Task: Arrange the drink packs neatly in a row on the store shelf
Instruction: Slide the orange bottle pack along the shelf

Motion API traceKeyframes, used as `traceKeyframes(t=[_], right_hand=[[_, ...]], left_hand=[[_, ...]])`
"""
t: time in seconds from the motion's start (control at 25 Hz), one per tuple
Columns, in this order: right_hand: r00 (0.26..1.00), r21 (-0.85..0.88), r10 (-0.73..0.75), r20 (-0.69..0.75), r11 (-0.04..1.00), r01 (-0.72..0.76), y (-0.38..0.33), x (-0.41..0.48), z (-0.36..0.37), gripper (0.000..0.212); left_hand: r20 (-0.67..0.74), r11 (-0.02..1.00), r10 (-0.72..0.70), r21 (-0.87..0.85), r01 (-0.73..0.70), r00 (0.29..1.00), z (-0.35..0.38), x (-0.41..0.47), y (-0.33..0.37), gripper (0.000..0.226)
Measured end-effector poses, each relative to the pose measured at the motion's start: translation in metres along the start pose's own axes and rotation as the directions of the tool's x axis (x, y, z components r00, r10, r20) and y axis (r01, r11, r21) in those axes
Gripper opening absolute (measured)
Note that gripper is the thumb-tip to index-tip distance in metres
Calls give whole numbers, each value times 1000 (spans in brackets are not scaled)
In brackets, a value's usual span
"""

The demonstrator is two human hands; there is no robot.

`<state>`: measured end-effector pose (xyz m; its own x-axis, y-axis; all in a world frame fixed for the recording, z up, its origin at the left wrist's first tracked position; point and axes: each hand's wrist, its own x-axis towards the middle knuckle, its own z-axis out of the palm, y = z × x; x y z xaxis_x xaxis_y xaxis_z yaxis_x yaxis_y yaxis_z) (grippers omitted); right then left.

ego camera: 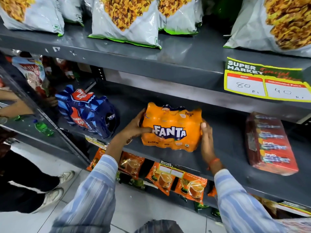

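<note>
We look down at a grey metal store shelf [223,145]; near its front edge, at the middle, sits an orange Fanta pack [171,126], shrink-wrapped, with its white logo facing us; our left hand [134,127] is closed around the pack's left end, thumb across the front just beside the logo, fingers hidden behind; our right hand [207,137] presses flat against the pack's right end, thumb up on the corner, fingers curled out of sight; we cannot tell whether the pack rests fully on the shelf or is lifted slightly. Both arms wear blue-and-white striped sleeves [94,190]; an orange thread [213,161] circles the right wrist. To the left on the same shelf, well apart, stands a dark blue Thums Up pack [87,113], tilted; to the right, also apart, lies a red pack [269,143] with blurred lettering. The shelf above carries white snack bags [127,21], and a yellow-edged price tag [265,79] reads 80 and 40; below hang orange tea packets [161,179]; another person's shoes [55,195] stand on the tiled floor at left.
</note>
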<state>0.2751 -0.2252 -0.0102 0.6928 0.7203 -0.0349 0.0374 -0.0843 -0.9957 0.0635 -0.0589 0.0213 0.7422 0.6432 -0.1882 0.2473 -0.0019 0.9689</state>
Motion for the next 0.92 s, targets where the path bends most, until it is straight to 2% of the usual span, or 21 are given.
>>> traceKeyframes(t=[0.12,0.24,0.36,0.48,0.6,0.68,0.72,0.76,0.8,0.84,0.92], right_hand=[[998,-47,-56,-9,997,56,9,-29,7,104],[1000,94,-17,-1,995,17,13,-39,16,89],[999,131,-13,-30,991,17,11,-40,18,103],[996,167,-13,-87,986,28,12,-44,24,88],[990,182,17,-137,983,8,15,-47,29,86],[991,204,48,-125,979,-21,12,-49,30,90],[991,228,59,-120,973,-30,8,-51,28,96],[990,248,60,-126,968,-27,5,-51,26,102],[985,250,53,-165,968,-10,0,-48,20,103],[976,232,14,-219,972,38,-5,-42,7,95],[937,136,-97,-335,979,150,-22,-29,-22,67]], left_hand=[[-61,1000,-21,3,21,998,3,-9,-12,120],[-65,1000,19,-4,-20,998,7,-16,-17,141],[-62,999,21,-34,-23,998,9,-18,-24,138],[-52,998,31,-51,-33,998,11,-19,-25,133],[-59,995,30,-96,-35,998,13,-18,-20,139],[-101,990,-4,-143,-11,995,17,-20,-15,138],[-177,990,-26,-141,0,984,24,-24,-12,134],[-312,997,-35,-82,10,950,33,-28,-10,126],[-462,999,2,33,15,887,46,-33,-6,117],[-574,982,91,190,24,814,64,-38,3,109],[-628,875,310,482,45,713,103,-45,26,102]])
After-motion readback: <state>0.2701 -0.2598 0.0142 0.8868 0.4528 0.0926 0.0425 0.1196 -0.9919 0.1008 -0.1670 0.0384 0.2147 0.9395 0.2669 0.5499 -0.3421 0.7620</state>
